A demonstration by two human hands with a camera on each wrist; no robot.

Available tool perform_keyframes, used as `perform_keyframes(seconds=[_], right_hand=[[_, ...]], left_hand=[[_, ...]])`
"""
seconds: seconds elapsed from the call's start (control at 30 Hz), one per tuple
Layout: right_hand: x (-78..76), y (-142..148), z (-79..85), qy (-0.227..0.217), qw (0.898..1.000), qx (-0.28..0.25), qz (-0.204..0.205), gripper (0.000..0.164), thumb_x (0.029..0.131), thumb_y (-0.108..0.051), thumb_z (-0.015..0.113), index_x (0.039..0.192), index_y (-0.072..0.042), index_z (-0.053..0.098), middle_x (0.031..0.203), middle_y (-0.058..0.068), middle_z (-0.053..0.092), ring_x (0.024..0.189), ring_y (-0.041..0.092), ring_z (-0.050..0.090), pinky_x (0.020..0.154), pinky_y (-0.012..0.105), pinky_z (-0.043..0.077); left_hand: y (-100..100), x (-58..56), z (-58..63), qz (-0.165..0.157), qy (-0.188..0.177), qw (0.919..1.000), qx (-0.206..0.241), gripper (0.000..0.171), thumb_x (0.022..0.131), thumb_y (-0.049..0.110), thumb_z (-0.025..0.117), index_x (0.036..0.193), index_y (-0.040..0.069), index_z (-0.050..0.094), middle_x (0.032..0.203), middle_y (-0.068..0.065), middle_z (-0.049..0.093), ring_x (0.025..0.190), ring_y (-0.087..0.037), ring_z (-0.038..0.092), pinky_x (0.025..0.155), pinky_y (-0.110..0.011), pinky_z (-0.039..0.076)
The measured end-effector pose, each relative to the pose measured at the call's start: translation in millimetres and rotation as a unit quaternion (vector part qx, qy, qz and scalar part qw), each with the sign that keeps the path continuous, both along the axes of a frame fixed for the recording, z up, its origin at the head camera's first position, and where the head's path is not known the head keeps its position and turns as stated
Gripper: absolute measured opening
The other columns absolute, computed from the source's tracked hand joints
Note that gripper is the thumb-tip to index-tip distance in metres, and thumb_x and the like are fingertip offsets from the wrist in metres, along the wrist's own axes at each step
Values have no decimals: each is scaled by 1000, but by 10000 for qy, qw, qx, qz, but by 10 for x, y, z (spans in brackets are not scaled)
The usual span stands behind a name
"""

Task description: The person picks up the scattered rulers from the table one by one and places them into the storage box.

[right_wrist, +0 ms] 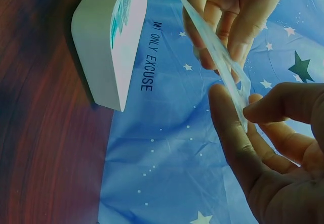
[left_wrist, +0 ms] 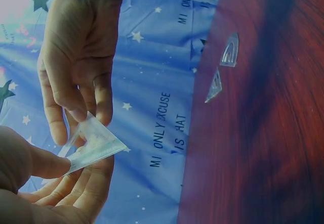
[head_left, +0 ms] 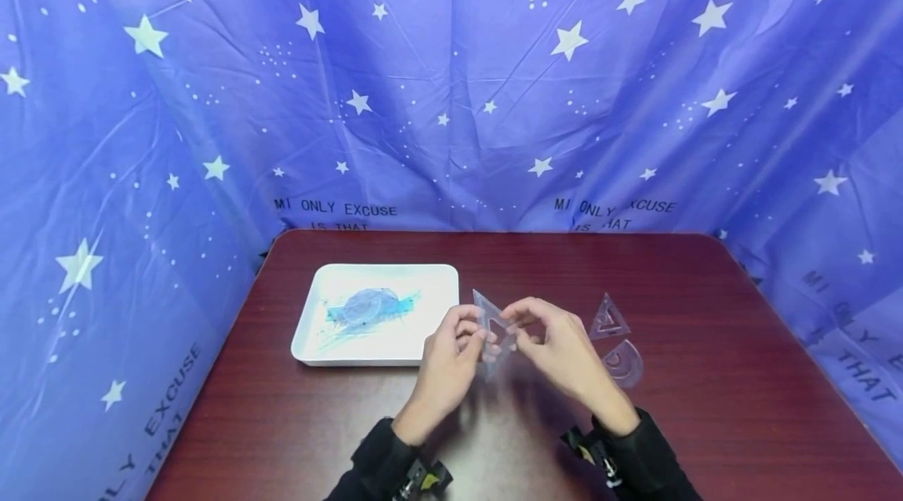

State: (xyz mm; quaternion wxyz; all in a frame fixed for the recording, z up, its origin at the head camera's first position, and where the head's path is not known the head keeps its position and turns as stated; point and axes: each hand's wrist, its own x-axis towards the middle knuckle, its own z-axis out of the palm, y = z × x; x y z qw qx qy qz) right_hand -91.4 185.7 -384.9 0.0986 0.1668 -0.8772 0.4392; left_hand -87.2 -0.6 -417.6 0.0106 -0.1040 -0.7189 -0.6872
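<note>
Both hands hold one clear plastic set square upright above the table, just right of the white tray. My left hand pinches it from the left; in the left wrist view the thumb lies along the edge of the set square. From the other side my right hand grips it, and the right wrist view shows the set square nearly edge-on between thumb and forefinger. A smaller clear set square and a clear protractor lie on the table beyond the right hand.
The white tray stands on the left half of the dark red table. Inside are blue smears and a rounded, bluish see-through thing whose kind I cannot tell. A blue star-patterned curtain hangs behind and at both sides.
</note>
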Motion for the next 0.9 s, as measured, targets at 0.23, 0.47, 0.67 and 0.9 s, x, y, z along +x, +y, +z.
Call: perform_keyframes(seconds=[0.23,0.47,0.67,0.9], right_hand=[[-17,86,28,201,9994,280,83,33,87,12,71,110,-11,75,104,2,79,93,19,77,76,27,64],[-35,343,-4,324,9953,881,254,36,86,11,71,113,-12,75,107,3,76,92,12,74,78,30,64],[-81,661,-19,68,9900,1401,167,35,88,6,73,118,-13,75,114,4,75,91,14,74,78,31,61],[-109,942,-20,52,9847,1721,-274,35,87,5,73,118,-11,75,112,5,72,85,11,65,69,25,51]], left_hand=[[-101,-70,49,-43,230,9982,-555,23,107,-3,57,129,-3,63,97,-22,78,81,-25,79,70,-25,65],[-363,-181,147,-45,699,9814,-1785,29,105,-1,59,131,7,70,92,-7,78,76,-14,72,66,-22,58],[-664,-321,244,88,1091,9461,-3049,32,102,-2,59,125,11,77,92,-5,73,83,-14,63,77,-33,54],[-977,-560,326,-198,1179,9055,-4073,37,99,-8,54,119,9,80,87,-7,66,77,-17,55,73,-34,49]])
